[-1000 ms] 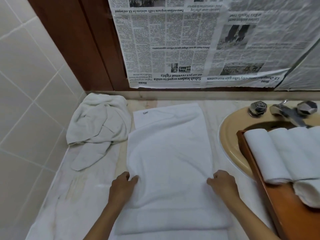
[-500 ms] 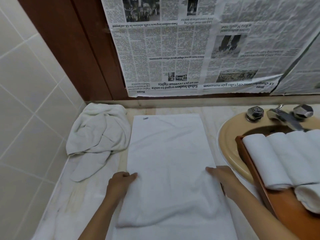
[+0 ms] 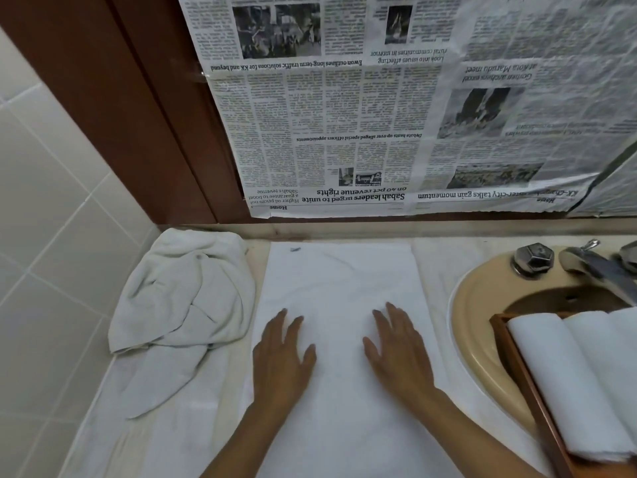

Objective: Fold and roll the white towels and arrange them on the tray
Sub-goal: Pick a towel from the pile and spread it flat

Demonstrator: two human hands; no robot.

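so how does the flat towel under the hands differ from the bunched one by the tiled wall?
Shape: the flat towel is spread smooth as a long rectangle; the bunched towel lies in a twisted heap. Colour: flat towel bright white, bunched towel greyer. Contact: left hand and right hand rest flat on the flat towel; no hand touches the bunched towel. Both lie on the counter, left of the sink.

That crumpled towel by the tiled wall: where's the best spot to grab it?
Probably the loose tail of the crumpled towel, which sticks out flat toward the person while the rest is bunched in twisted folds. Come from the near side with the left hand, the closer one, and pinch that tail's end.
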